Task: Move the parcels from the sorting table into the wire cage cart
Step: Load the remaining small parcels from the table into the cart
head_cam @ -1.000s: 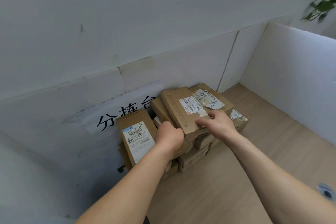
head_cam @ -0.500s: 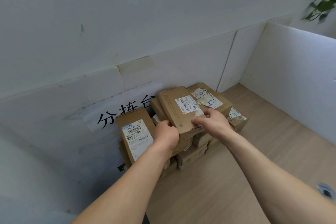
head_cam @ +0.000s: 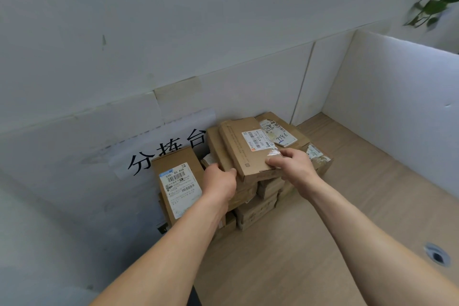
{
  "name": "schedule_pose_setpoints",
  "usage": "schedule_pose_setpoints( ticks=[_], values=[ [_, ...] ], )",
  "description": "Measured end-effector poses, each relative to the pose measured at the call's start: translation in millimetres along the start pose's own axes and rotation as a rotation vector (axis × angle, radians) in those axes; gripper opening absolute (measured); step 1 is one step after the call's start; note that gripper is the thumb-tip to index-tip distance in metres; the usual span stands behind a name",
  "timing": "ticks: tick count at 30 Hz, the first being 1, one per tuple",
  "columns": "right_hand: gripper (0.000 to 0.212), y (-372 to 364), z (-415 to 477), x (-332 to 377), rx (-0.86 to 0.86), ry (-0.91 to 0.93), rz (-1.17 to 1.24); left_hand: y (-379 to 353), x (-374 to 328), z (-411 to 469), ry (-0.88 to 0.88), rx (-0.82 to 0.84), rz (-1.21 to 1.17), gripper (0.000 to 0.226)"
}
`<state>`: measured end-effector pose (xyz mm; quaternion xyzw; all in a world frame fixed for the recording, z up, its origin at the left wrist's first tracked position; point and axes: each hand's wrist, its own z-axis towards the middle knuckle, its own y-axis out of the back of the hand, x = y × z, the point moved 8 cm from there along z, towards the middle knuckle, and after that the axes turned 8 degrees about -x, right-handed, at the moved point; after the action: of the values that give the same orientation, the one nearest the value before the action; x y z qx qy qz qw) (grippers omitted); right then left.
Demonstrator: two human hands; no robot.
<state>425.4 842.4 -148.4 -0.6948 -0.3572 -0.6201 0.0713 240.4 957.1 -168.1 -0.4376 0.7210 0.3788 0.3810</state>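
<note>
The flat cardboard parcel lies on top of the parcel pile, which is packed into the worktop's far corner, at about 11 o'clock from the person. It tilts up a little on the boxes under it.

The left hand has its fingers curled round the parcel's 7 o'clock corner. The right hand pinches the near edge at 5 o'clock, with its fingers bent over a strip of glossy clear tape; the thumb is hidden.

The parcel is a thin, rigid corrugated mailer with a matte brown face and crisp edges, and it is probably light. The board should give a sure hold, but the tape is slick, so bare board at the two near corners is the better place to grip. A white barcode label is stuck flat on top.

An upright parcel at 9 o'clock of the pile leans on the white foam board wall and could tip if knocked. The worktop is smooth pale wood grain. The wire cage cart is out of view.
</note>
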Motion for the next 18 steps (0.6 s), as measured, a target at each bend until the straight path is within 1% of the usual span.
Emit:
schedule_pose_setpoints(
  ticks=[3, 4, 8, 10, 14, 18],
  values=[
    [0.026, 2, -1, 1, 0.029, 0.017, 0.075, 0, -2, -2, 0.004, 0.003, -0.028, 0.016],
    [0.02, 3, -2, 1, 0.032, 0.021, 0.092, 0, -3, -2, -0.005, 0.006, -0.042, 0.013],
    [0.015, 7, -7, 0, 0.056, 0.008, 0.139, 6, -8, -9, -0.051, 0.024, -0.119, 0.036],
    [0.02, 8, -10, 3, 0.08, 0.015, 0.152, 13, -9, -14, -0.064, 0.022, -0.148, 0.049],
    [0.037, 6, -21, 14, 0.125, 0.075, 0.155, 38, -9, -24, -0.084, 0.011, -0.186, 0.076],
    [0.057, -2, -40, 26, 0.183, 0.105, 0.217, 70, -10, -37, -0.124, 0.003, -0.214, 0.079]
  ],
)
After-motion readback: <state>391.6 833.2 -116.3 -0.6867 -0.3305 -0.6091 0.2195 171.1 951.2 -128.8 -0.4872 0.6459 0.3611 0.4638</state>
